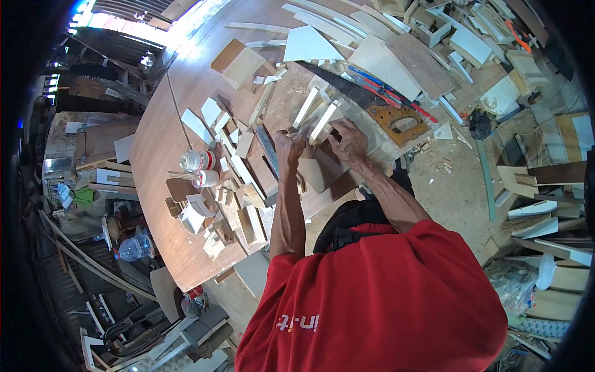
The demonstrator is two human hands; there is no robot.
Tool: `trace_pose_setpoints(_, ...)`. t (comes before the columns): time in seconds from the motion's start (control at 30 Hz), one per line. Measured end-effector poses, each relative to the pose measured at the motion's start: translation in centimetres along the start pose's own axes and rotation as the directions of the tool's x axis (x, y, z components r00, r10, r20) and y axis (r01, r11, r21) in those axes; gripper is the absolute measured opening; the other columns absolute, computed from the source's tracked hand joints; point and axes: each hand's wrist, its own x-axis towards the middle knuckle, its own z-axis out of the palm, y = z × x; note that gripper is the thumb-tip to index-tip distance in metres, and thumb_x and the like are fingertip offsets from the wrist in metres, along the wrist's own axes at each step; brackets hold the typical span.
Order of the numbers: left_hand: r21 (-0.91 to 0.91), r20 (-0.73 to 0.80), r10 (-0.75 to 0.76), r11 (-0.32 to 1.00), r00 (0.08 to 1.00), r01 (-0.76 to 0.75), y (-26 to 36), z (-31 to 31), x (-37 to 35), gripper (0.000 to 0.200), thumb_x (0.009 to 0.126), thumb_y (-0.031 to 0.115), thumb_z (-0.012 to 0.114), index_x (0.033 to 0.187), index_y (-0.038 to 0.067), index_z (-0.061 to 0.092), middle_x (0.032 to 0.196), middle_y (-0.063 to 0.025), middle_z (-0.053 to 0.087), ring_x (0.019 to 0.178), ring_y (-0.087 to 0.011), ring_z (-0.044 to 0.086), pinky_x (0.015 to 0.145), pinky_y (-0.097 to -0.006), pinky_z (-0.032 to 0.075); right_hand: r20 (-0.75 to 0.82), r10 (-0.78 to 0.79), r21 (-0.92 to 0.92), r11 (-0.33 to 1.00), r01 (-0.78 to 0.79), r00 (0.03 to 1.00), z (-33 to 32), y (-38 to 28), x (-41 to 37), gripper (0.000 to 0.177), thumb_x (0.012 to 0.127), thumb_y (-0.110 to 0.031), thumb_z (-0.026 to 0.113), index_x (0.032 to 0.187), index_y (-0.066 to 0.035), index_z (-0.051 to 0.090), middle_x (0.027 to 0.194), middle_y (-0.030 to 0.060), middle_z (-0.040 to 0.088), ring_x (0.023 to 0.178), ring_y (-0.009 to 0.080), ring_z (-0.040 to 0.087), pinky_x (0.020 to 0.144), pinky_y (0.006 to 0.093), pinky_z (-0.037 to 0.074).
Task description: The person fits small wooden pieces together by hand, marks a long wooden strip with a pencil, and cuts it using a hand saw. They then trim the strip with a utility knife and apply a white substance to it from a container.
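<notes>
Two pale wooden strips with white faces, a left one (304, 109) and a right one (324, 123), stand out side by side over the worktable (162, 211). My left hand (289, 147) is closed at the lower end of the left strip. Bent around the lower part of the right strip are the fingers of my right hand (350, 142). Fingers hide where the strips meet other wood. Below and between my hands is a brown board (321, 170). A long dark metal bar (266, 149) lies beside my left hand.
A handsaw with a wooden handle (396, 124) lies right of my hands, near red and blue tools (379, 88). Two white-lidded jars (197, 161) stand to the left among wood offcuts (212, 243). Cut boards (387, 65) cover the far side. Wood pieces and chips litter the floor.
</notes>
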Motion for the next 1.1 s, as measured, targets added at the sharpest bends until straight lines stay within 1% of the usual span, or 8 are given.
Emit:
trace_pose_setpoints(0.13, 0.195, -0.013, -0.011, 0.981, 1.000, 0.014, 0.8, 0.7, 0.8, 0.075, 0.070, 0.039, 0.079, 0.109, -0.017, 0.050, 0.070, -0.0145, 0.065, 0.067, -0.0225, 0.064, 0.061, -0.0324, 0.050, -0.006, -0.010, -0.003, 1.000, 0.010, 1.000, 0.1, 0.2, -0.1, 0.033, 0.075, -0.017, 0.070, 0.107, -0.011, 0.062, 0.098, 0.0071, 0.059, 0.096, 0.0277, 0.058, 0.081, 0.0384, 0.050)
trace_pose_setpoints(0.23, 0.115, -0.070, -0.177, 0.976, 0.982, 0.184, -0.2, 1.0, 1.5, 0.068, 0.069, 0.031, 0.079, 0.107, -0.018, 0.051, 0.071, -0.0156, 0.064, 0.066, -0.0231, 0.064, 0.058, -0.0323, 0.051, -0.006, -0.007, -0.008, 1.000, 0.007, 1.000, 0.0, 0.1, 0.0, 0.033, 0.076, -0.018, 0.069, 0.107, -0.011, 0.062, 0.098, 0.0072, 0.059, 0.096, 0.0278, 0.058, 0.082, 0.0383, 0.050)
trace_pose_setpoints(0.3, -0.091, 0.179, -0.048, 0.994, 0.983, 0.065, -3.1, 1.1, 2.3, 0.063, 0.070, 0.023, 0.075, 0.110, -0.018, 0.051, 0.074, -0.0175, 0.065, 0.063, -0.0226, 0.064, 0.055, -0.0308, 0.051, 0.002, 0.002, -0.024, 1.000, -0.002, 1.000, 0.1, 0.1, -0.1, 0.032, 0.077, -0.018, 0.068, 0.107, -0.010, 0.062, 0.098, 0.0073, 0.059, 0.096, 0.0279, 0.058, 0.082, 0.0385, 0.050)
trace_pose_setpoints(0.4, -0.009, 0.014, -0.222, 0.975, 0.975, 0.223, -1.5, 0.3, 1.0, 0.050, 0.074, 0.017, 0.070, 0.107, -0.017, 0.054, 0.075, -0.0175, 0.065, 0.061, -0.0189, 0.064, 0.053, -0.0283, 0.051, 0.010, -0.029, 0.017, 0.999, 0.029, 1.000, -0.1, 0.5, -0.2, 0.031, 0.078, -0.018, 0.066, 0.107, -0.009, 0.061, 0.098, 0.0073, 0.058, 0.096, 0.0283, 0.058, 0.081, 0.0391, 0.049)
trace_pose_setpoints(0.5, -0.099, 0.027, -0.092, 0.991, 0.995, 0.095, -3.2, -0.6, -0.4, 0.042, 0.076, 0.015, 0.066, 0.104, -0.015, 0.059, 0.075, -0.0149, 0.066, 0.061, -0.0178, 0.064, 0.052, -0.0276, 0.050, -0.006, -0.047, 0.034, 0.998, 0.047, 0.999, -1.0, 0.7, -1.1, 0.032, 0.078, -0.017, 0.066, 0.108, -0.008, 0.060, 0.101, 0.0087, 0.060, 0.098, 0.0291, 0.058, 0.081, 0.0405, 0.049)
trace_pose_setpoints(0.7, -0.307, 0.281, -0.131, 0.926, 0.951, 0.219, -0.4, -3.3, -4.5, 0.033, 0.077, 0.014, 0.062, 0.099, -0.011, 0.064, 0.078, -0.0095, 0.067, 0.063, -0.0143, 0.062, 0.056, -0.0251, 0.048, 0.435, 0.180, -0.020, 0.982, -0.190, 0.882, -5.1, -3.5, -2.9, 0.034, 0.081, -0.021, 0.064, 0.110, -0.006, 0.056, 0.095, 0.0151, 0.065, 0.086, 0.0346, 0.063, 0.077, 0.0447, 0.050)
trace_pose_setpoints(0.97, -0.011, -0.038, -0.145, 0.989, 0.989, 0.144, 1.3, -2.7, -6.1, 0.025, 0.073, 0.021, 0.066, 0.085, -0.001, 0.069, 0.075, -0.0174, 0.068, 0.070, -0.0301, 0.068, 0.064, -0.0365, 0.051, 0.490, 0.017, 0.045, 0.998, -0.045, 0.871, 1.0, -3.8, -2.9, 0.028, 0.084, -0.024, 0.066, 0.102, -0.005, 0.055, 0.091, 0.0170, 0.065, 0.085, 0.0368, 0.064, 0.073, 0.0465, 0.050)
trace_pose_setpoints(1.1, -0.137, -0.084, -0.100, 0.987, 0.991, 0.088, 1.1, -2.9, -7.0, 0.027, 0.074, 0.018, 0.066, 0.091, -0.003, 0.067, 0.078, -0.0189, 0.068, 0.071, -0.0308, 0.067, 0.065, -0.0361, 0.051, 0.468, 0.019, -0.069, 0.997, 0.015, 0.884, 1.4, -4.5, -2.7, 0.026, 0.085, -0.026, 0.066, 0.099, -0.006, 0.058, 0.088, 0.0176, 0.066, 0.082, 0.0377, 0.064, 0.069, 0.0471, 0.050)
